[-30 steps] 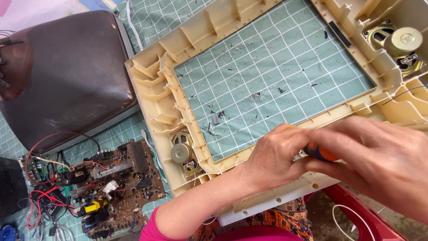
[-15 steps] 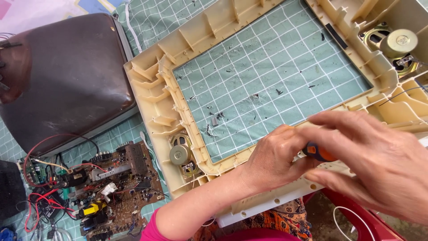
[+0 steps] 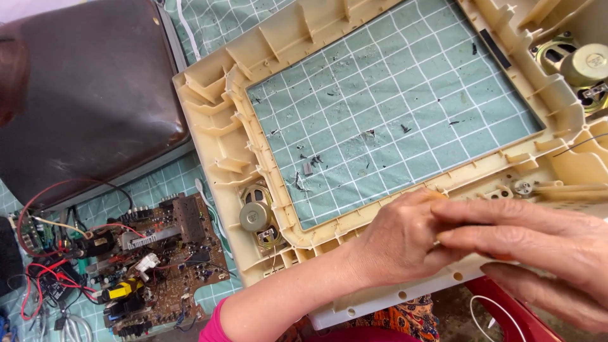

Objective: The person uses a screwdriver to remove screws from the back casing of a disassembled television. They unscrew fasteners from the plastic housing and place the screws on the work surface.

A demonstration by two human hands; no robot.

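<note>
Both grips meet over the beige TV frame (image 3: 221, 139) at the bench's near edge: my left hand (image 3: 396, 244) and right hand (image 3: 538, 253) are pressed together around something hidden. A slip could crack the thin plastic ribs or hit the small speaker (image 3: 256, 216).

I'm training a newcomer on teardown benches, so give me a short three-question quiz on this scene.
1. True or false: the brown circuit board with red wires lies inside the cream plastic television front frame.
2. Which hand lies on top where they meet at the frame's near edge: A) the left hand B) the right hand?
3. What round metal part sits in the frame's near-left corner?

Key: 1. False; it lies outside, on the green grid cutting mat. 2. B. 3. A small oval speaker.
</note>
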